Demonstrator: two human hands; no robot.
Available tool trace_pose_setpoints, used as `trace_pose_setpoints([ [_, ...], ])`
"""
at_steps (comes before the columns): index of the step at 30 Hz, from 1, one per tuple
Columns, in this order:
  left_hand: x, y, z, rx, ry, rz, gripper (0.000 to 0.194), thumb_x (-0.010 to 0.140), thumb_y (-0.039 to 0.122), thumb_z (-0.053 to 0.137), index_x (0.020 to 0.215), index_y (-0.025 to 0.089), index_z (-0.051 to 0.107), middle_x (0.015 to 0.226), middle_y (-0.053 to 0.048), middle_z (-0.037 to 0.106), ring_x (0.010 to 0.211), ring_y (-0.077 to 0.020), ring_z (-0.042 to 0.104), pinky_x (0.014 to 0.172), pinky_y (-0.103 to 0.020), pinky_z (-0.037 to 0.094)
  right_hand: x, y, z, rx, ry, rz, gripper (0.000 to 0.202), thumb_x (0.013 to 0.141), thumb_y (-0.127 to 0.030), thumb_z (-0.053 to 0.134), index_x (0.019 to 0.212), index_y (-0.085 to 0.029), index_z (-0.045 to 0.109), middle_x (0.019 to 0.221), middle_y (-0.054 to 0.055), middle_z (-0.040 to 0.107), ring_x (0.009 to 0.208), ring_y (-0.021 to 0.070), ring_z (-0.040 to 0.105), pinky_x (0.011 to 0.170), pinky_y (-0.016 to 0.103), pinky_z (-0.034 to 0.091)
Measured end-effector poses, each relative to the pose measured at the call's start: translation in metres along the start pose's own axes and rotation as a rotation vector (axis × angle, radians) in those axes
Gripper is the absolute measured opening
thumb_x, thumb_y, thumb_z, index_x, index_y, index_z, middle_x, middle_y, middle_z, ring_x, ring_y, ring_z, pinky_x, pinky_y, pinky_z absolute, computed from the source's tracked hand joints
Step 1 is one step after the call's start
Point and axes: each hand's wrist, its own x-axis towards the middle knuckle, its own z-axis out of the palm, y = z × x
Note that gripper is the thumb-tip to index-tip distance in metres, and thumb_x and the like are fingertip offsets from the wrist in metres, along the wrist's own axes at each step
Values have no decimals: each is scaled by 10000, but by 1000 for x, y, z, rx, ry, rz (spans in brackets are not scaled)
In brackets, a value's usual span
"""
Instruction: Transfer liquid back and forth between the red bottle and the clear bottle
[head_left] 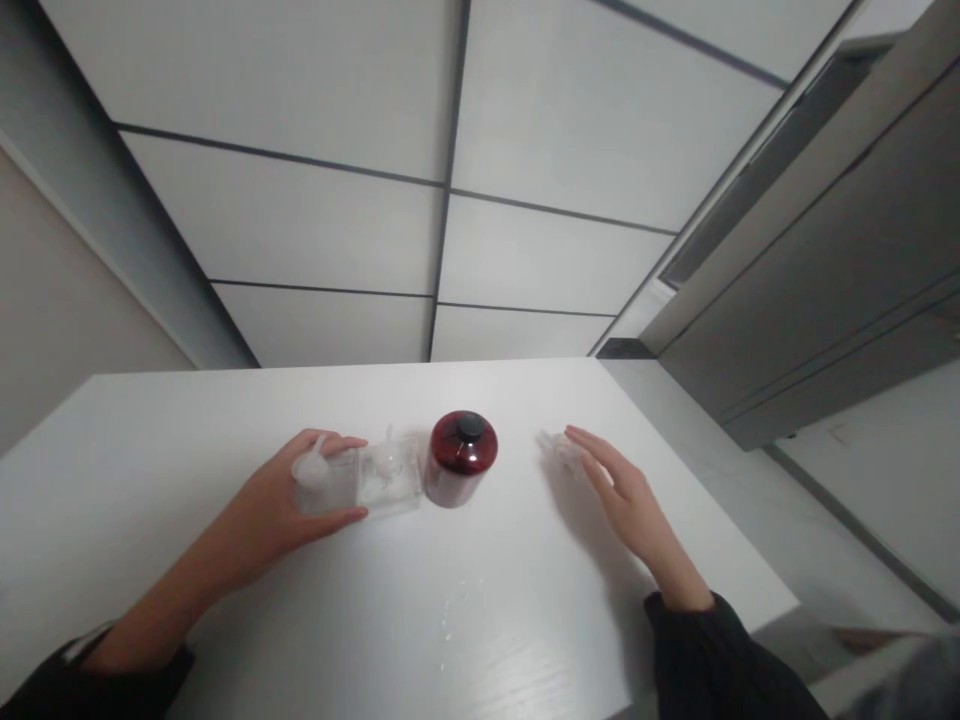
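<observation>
Nearest to us are two dark sleeves point(720, 650), and past them some small white specks point(448, 620) (maybe water drops, we cannot tell) on the white table point(360, 640). Next comes the left hand point(274, 505). Its thumb and fingers are set wide, holding the left bottle point(330, 487) from two sides. We think it holds this way because the bottle is broad and clear of handles, and a squeeze from both sides stops it from slipping. The table seems to take the weight. Right beside it is the middle bottle point(390, 470), see-through too. The red bottle point(463, 450), with its black cap point(471, 427), stands upright at the right end of this row. Its flat bottom, we guess, lets it stand with no hand on it.

Over to the right, apart from the row, the right hand point(630, 505) has its fingers near together by a small clear thing point(566, 453). It is blurry, so we cannot tell if they pinch it or only touch it. Far behind, we see pale panels point(525, 260) with dark lines.
</observation>
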Motion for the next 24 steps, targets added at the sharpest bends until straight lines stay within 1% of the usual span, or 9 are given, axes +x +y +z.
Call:
trace_pose_setpoints([
  [2, 1, 8, -2, -5, -9, -21, 666, 690, 604, 826, 1240, 244, 719, 1254, -98, 714, 1192, -393, 679, 1070, -511, 531, -16, 16, -5, -88, -73, -1, 563, 1075, -640, 491, 1407, -244, 715, 1543, 133, 614, 1473, 342, 547, 1264, 623, 384],
  [6, 0, 18, -3, -10, 7, -55, 655, 669, 557, 836, 1220, 223, 722, 1208, -95, 715, 1124, -374, 695, 1001, -461, 548, -30, 29, 5, -182, -170, -38, 586, 1106, -578, 423, 1542, -229, 604, 1663, 112, 471, 1562, 309, 429, 1297, 577, 348],
  [11, -4, 19, -1, -34, -4, -55, 668, 688, 568, 829, 1246, 221, 712, 1218, -98, 691, 1094, -342, 694, 959, -460, 553, -38, 18, 14, -231, -173, -97, 536, 1125, -459, 411, 1529, -162, 600, 1599, 179, 544, 1494, 342, 522, 1267, 635, 386],
  [14, -4, 18, -1, -32, -10, -48, 688, 676, 571, 839, 1256, 222, 713, 1228, -97, 680, 1115, -342, 682, 981, -476, 544, -55, -13, 22, -225, -205, -166, 467, 1137, -388, 409, 1502, -181, 615, 1545, 154, 607, 1438, 321, 586, 1219, 623, 466],
  [16, -4, 18, -1, -40, -10, -45, 692, 673, 563, 847, 1258, 218, 712, 1231, -99, 675, 1121, -339, 679, 1001, -481, 538, -76, -45, 37, -205, -258, -235, 433, 1140, -344, 406, 1480, -195, 628, 1510, 114, 646, 1407, 285, 616, 1188, 554, 526],
  [18, -4, 18, 0, -50, -7, -44, 696, 665, 547, 860, 1256, 209, 714, 1226, -101, 676, 1132, -340, 676, 1036, -492, 527, -105, -80, 60, -178, -326, -322, 424, 1128, -286, 435, 1502, -185, 607, 1512, 84, 649, 1418, 246, 608, 1186, 443, 541],
  [20, -4, 18, 0, -58, -6, -45, 702, 662, 530, 868, 1260, 198, 712, 1228, -105, 680, 1156, -345, 670, 1079, -510, 511, -138, -112, 89, -124, -439, -547, 441, 1110, -198, 404, 1496, -108, 597, 1508, 117, 646, 1433, 250, 595, 1190, 392, 529],
  [21, -4, 18, 0, -63, -10, -49, 705, 668, 531, 867, 1267, 196, 708, 1229, -107, 685, 1164, -347, 670, 1087, -516, 510, -153, -124, 103, -99, -427, -680, 416, 1112, -229, 439, 1454, -84, 626, 1441, 117, 695, 1376, 257, 644, 1144, 358, 566],
  [24, -5, 19, 1, -78, -25, -69, 700, 696, 545, 855, 1286, 206, 691, 1248, -113, 698, 1162, -348, 681, 1055, -512, 535, -183, -142, 128, -146, -433, -750, 430, 1107, -369, 544, 1409, -84, 656, 1444, 92, 691, 1381, 270, 640, 1021, 287, 631],
])
